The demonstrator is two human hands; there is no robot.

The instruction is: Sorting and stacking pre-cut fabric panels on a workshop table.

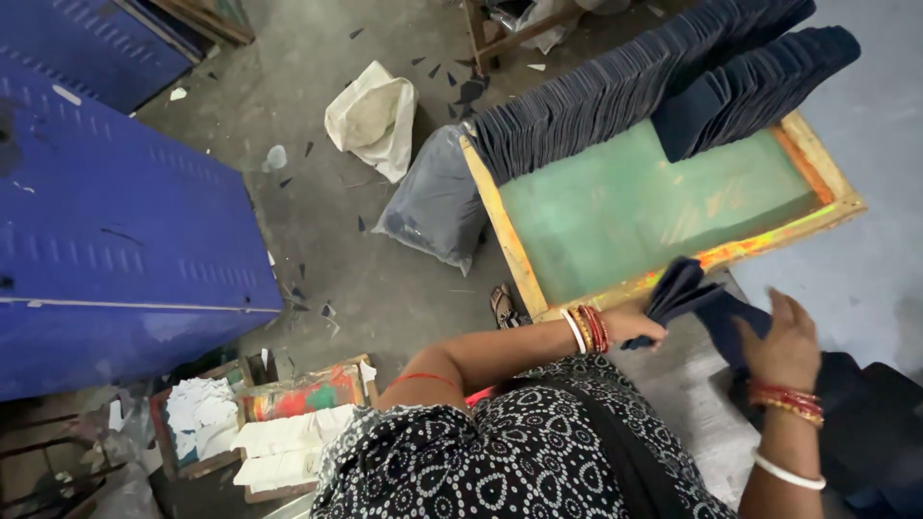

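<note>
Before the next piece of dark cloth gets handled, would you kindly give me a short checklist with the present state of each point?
1. Left hand grips the dark cloth piece: ok, fingers closed on its folded edge.
2. Right hand steadies the same piece: ok, palm lies on it, fingers spread.
3. Green surface of the wooden frame free near the hands: ok, bare green shows there.
4. Stacked dark pieces stay in rows along the frame's far side: ok, they lean in order.
5. Single piece or several in hand: cannot tell, the folds hide the layers.
6. Floor by the frame: not ok, bags and scraps lie there.
</note>
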